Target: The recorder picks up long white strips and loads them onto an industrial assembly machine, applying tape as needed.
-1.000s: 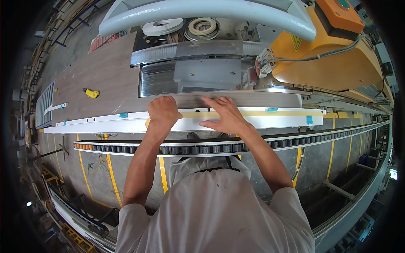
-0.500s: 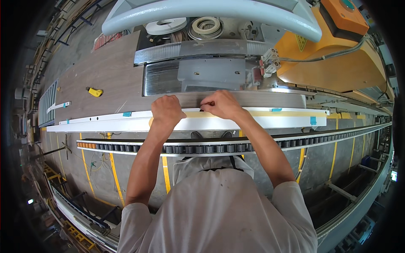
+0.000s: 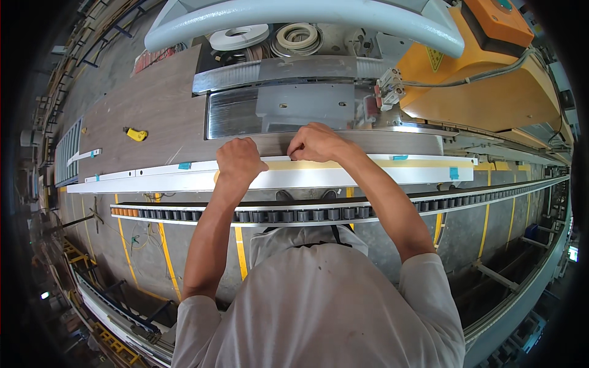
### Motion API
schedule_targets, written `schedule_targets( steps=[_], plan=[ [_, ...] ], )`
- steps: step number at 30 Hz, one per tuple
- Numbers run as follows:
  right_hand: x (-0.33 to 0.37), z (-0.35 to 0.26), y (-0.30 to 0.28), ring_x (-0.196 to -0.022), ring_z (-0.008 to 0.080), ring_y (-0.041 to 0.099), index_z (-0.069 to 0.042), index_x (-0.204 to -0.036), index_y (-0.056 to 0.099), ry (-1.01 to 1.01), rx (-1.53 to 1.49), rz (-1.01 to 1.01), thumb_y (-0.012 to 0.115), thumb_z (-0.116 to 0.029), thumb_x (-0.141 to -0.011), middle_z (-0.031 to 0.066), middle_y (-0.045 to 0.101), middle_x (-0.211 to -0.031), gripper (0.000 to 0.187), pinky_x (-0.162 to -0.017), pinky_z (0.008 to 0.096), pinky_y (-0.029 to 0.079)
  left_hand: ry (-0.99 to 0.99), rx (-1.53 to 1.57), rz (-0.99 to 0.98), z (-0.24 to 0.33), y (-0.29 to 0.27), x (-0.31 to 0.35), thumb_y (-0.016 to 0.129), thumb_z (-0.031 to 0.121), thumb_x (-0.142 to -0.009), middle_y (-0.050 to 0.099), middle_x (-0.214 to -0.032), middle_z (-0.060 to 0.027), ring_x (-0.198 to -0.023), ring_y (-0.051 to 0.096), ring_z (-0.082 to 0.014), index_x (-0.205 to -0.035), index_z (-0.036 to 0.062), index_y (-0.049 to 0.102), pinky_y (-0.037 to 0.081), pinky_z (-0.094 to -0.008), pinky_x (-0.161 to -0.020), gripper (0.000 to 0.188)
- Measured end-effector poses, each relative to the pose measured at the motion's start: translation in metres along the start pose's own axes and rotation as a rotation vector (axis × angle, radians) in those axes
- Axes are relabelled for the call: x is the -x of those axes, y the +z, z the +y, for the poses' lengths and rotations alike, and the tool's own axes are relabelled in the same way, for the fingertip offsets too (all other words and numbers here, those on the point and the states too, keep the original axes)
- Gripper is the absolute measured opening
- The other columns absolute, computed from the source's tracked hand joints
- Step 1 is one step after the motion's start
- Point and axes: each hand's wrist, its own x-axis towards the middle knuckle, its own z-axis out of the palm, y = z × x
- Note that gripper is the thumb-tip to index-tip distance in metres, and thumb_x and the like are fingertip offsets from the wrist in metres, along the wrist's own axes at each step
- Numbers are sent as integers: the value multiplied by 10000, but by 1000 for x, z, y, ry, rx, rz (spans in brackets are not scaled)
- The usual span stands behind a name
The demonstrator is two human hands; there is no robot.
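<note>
A long white strip-like panel (image 3: 368, 175) lies crosswise before me, with a pale yellow band (image 3: 343, 164) along its face and several small blue-green tape pieces (image 3: 184, 165) on it. My left hand (image 3: 239, 161) is closed over its far edge, the thumb lying against the front by the yellow band. To the right, my right hand (image 3: 314, 143) has its fingers curled and pinched down at the far edge. Whatever sits between those fingertips is hidden. Small dark holes (image 3: 140, 173) show near the panel's left end.
Behind the panel is a brown wood-look worktop (image 3: 147, 98) with a yellow-and-black hand tool (image 3: 135, 134). A metal machine bed (image 3: 233, 113), rolls of edging (image 3: 239, 37) and a yellow machine housing (image 3: 472, 92) stand beyond. A roller rail (image 3: 300, 215) runs between me and the panel.
My right hand has shifted slightly left and its fingers have closed down over the dark spot on the panel's edge. The left hand keeps its hold.
</note>
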Motion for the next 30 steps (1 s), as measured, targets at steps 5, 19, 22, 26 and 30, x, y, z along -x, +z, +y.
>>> schedule_targets(
  steps=[5,19,22,26,30],
  plan=[
    [3,0,-1,-783,277,661,-144,-887,773,23,-28,10,663,-177,-753,85,722,-816,177,-746,382,504,-4,-17,-12,1,-2,0,854,407,-621,724,-890,-118,-862,715,-266,-936,64,726,572,-350,-735,483],
    [27,17,-7,-731,263,626,-88,-968,748,190,-231,48,553,-403,-940,135,679,-790,373,-757,381,494,22,18,57,-4,9,-5,862,429,-575,715,-827,-146,-802,710,-286,-873,21,718,567,-366,-709,526],
    [29,25,-4,-776,270,635,-99,-993,748,205,-257,52,555,-407,-938,134,688,-816,367,-785,381,501,21,12,65,-2,8,-5,864,428,-572,715,-825,-145,-792,710,-284,-867,24,720,567,-364,-708,521],
    [33,30,3,-776,203,666,-83,-1055,731,146,-212,114,585,-359,-949,102,733,-907,330,-755,336,519,27,14,93,-2,10,-5,864,426,-569,714,-808,-142,-782,710,-282,-842,31,727,568,-364,-705,499],
    [42,32,8,-815,240,684,-63,-1125,697,110,-356,304,608,-304,-937,125,729,-946,319,-782,355,523,27,14,84,-2,10,-6,863,417,-571,714,-798,-142,-779,710,-285,-824,35,731,570,-366,-700,477]
  ],
)
